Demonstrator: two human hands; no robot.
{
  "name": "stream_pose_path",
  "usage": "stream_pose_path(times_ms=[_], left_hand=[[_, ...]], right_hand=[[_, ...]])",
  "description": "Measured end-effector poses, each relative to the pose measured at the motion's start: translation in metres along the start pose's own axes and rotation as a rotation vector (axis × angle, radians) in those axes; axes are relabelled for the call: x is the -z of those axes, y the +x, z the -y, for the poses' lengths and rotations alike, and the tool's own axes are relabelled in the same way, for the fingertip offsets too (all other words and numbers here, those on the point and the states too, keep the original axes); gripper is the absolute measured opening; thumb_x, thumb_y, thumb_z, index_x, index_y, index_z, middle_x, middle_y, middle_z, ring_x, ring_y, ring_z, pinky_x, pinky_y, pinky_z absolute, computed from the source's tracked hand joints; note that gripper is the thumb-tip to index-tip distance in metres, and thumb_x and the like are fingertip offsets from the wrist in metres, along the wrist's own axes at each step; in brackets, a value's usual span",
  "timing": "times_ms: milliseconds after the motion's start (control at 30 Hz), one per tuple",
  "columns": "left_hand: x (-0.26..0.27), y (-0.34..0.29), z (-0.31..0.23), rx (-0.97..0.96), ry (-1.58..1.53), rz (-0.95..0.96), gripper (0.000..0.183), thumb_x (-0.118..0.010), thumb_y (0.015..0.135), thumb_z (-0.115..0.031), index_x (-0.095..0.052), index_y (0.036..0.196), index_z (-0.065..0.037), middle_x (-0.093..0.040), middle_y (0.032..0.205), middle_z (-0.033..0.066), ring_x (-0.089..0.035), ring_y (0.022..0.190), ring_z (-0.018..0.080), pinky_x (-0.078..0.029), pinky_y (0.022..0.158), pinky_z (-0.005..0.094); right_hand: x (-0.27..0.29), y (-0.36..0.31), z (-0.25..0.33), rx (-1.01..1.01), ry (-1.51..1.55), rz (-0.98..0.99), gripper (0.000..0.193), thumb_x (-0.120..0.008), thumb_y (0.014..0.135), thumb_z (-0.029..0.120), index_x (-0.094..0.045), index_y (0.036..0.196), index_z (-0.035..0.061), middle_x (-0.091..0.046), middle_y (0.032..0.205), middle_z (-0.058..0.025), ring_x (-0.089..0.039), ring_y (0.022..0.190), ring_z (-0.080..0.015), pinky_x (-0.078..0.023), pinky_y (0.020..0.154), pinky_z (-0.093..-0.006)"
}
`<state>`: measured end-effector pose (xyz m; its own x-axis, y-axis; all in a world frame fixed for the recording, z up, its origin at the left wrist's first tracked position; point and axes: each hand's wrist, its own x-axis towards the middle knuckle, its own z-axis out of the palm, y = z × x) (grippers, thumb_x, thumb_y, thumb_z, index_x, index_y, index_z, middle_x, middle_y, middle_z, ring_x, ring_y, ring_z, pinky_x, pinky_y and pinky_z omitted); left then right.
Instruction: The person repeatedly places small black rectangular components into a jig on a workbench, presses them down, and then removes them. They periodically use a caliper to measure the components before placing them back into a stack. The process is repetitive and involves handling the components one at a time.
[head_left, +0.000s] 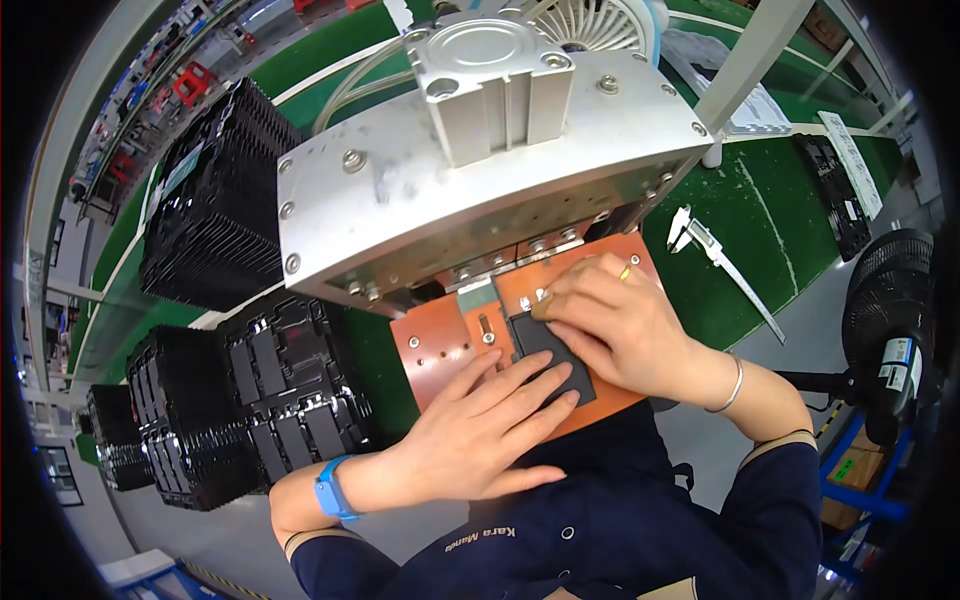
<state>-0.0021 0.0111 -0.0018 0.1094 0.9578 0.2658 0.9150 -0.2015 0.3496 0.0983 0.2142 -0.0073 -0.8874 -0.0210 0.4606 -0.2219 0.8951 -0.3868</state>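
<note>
Navy shirt, blue wristband, silver bangle

"How did the black block look?"
"Matt; the press looked like smooth metal."
"What were the stacked trays?"
"Glossy plastic; the orange plate looked smooth."

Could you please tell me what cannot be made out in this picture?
In the head view:
Dark flat piece: partly hidden under the left hand.
Right hand: whatever its fingertips may hold is hidden by its own curled fingers, so its grip is unclear.
Caliper: its display is too small to read.
Round wire guard: cut off by the top edge.
</note>
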Motion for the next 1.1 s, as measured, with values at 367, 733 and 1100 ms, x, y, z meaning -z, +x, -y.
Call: stream_pose_path(times_ms=[367,733,1100], left_hand=[[-0.0011,-0.0023,0.0023,0.030,-0.025,0.057,0.057,-0.064,0.081,-0.052,-0.061,0.124,-0.014,-0.055,0.132,0.0062,-0.049,0.124,0.0251,-0.032,0.105,0.0486],[0.0005,-0.0024,0.0030,0.034,-0.031,0.059,0.056,-0.064,0.083,-0.050,-0.061,0.125,-0.013,-0.055,0.133,0.0067,-0.050,0.124,0.0251,-0.031,0.106,0.0476],[-0.0014,-0.0019,0.0031,0.034,-0.040,0.041,0.054,-0.066,0.081,-0.048,-0.062,0.123,-0.014,-0.055,0.132,0.0066,-0.050,0.124,0.0250,-0.033,0.104,0.0475]], right_hand=[[-0.0043,0.0002,0.0021,-0.029,-0.106,0.012,0.023,-0.068,0.074,0.010,-0.066,0.097,0.0089,-0.057,0.109,-0.0051,-0.053,0.104,-0.0253,-0.043,0.092,-0.0402],[-0.0031,0.0006,0.0021,-0.038,-0.101,0.019,0.026,-0.072,0.074,0.009,-0.069,0.099,0.0127,-0.055,0.111,-0.0056,-0.049,0.106,-0.0270,-0.041,0.087,-0.0391],[-0.0033,-0.0018,-0.0018,0.006,-0.073,0.127,0.034,-0.069,0.074,0.006,-0.069,0.106,0.0167,-0.053,0.122,-0.0076,-0.046,0.108,-0.0277,-0.046,0.083,-0.0359]])
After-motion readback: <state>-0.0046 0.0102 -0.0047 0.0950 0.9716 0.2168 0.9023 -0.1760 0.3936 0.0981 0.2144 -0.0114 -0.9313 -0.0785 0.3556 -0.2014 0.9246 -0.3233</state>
